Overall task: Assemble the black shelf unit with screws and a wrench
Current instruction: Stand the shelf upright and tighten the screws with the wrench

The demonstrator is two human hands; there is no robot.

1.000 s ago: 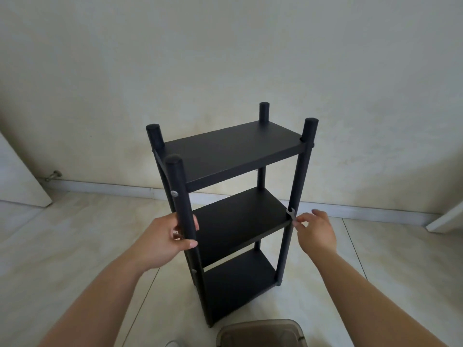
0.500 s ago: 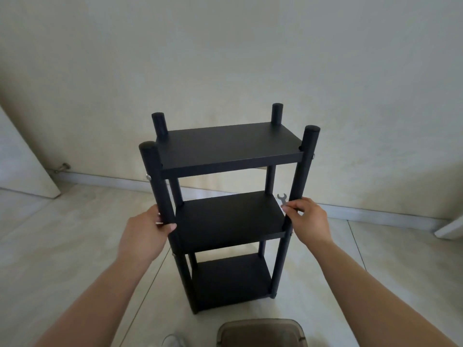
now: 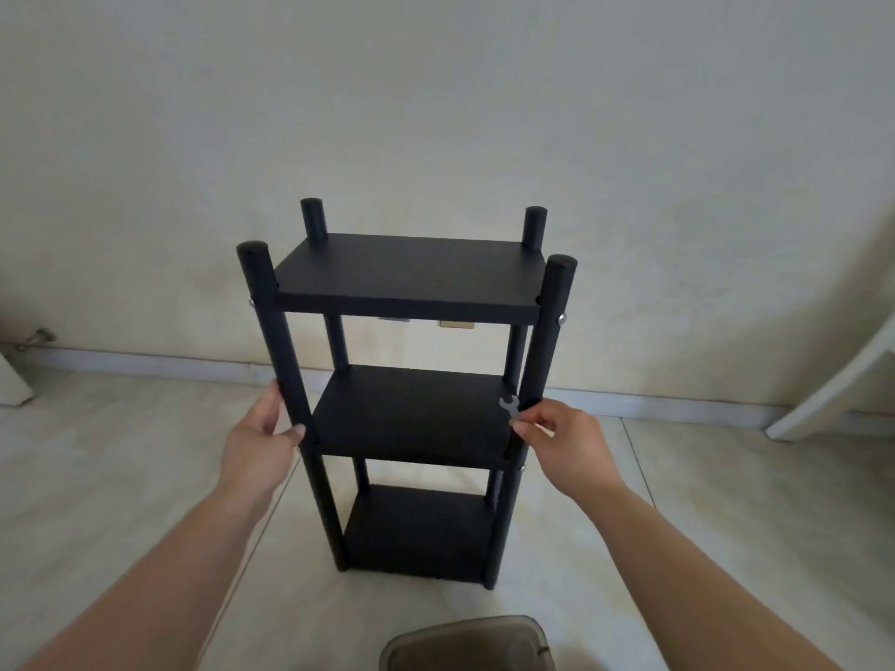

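The fingers point(image 3: 525, 428) of the right hand point(image 3: 564, 447) pinch a small silver wrench point(image 3: 509, 410). The left hand point(image 3: 256, 443) grips a front post of the black three-shelf unit point(image 3: 407, 278), which stands upright on the floor point(image 3: 145, 477). The step is probably tightening: next, the wrench must seat on a silver screw head point(image 3: 561, 318).

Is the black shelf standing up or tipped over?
Standing up. The black shelf has its posts pointing up with their feet on the floor, and its three boards are level.
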